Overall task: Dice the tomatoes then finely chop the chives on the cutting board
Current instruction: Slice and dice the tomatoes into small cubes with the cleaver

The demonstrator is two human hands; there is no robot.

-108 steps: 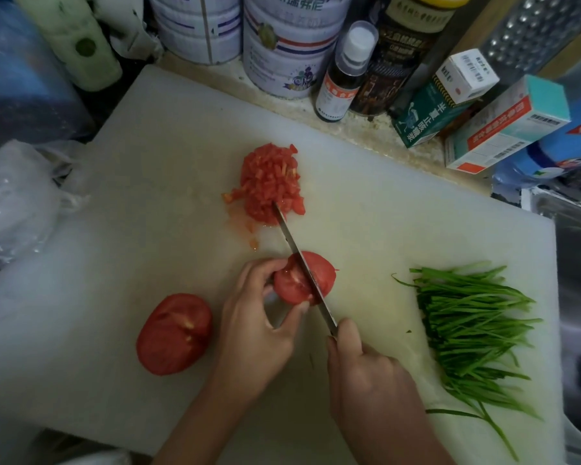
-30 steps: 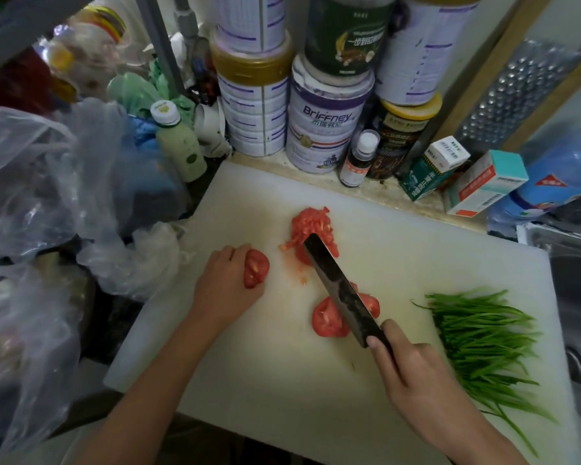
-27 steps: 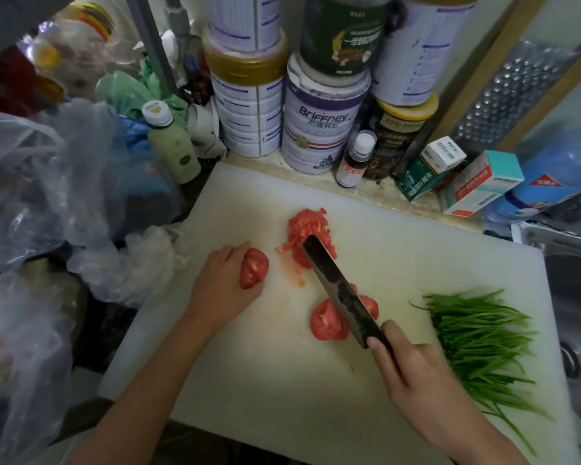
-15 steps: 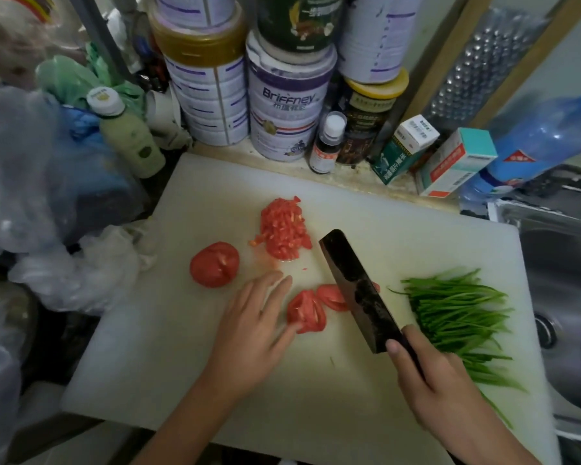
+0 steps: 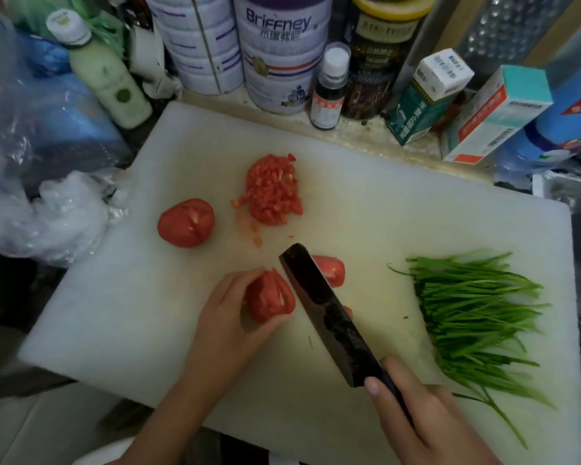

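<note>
left hand (image 5: 228,317) grips tomato piece (image 5: 269,298)

Only two bare hands and their forearms show of the person. The left hand (image 5: 227,325) is slim, with long, narrow fingers. Its forearm (image 5: 168,411) is uncovered all the way to the lower edge of the view, slender at the wrist and broader further down. The right hand (image 5: 426,421) is bare as well, and its thumbnail (image 5: 372,386) is short and rounded. Past the right wrist the arm is cut off by the bottom edge and slightly blurred there.
</note>
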